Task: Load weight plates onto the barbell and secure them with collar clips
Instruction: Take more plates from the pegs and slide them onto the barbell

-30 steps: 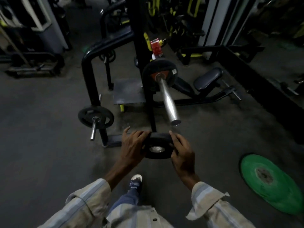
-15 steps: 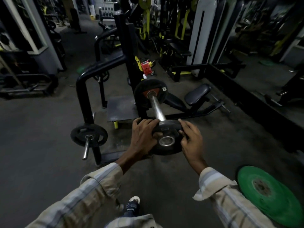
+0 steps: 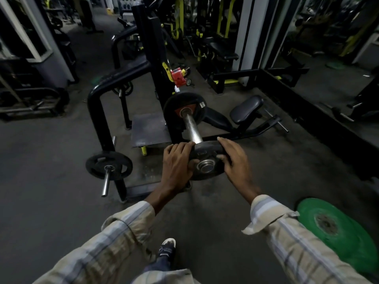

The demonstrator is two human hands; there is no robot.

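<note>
both arms reach forward, hands at frame centre

left hand (image 3: pixel 178 160) and right hand (image 3: pixel 235 160) curl their fingers around opposite edges of a small plate (image 3: pixel 207 160); thumbs seem tucked against its face, though dim light blurs them. striped sleeves cover both forearms.

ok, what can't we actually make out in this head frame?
- Tip of the barbell sleeve: hidden behind the small plate that both hands hold, left hand and right hand.
- Collar clips: none can be picked out; the background is too dark.
- Label on the loaded plate: too small to read.
- Green plate: cut off by the right edge.
</note>
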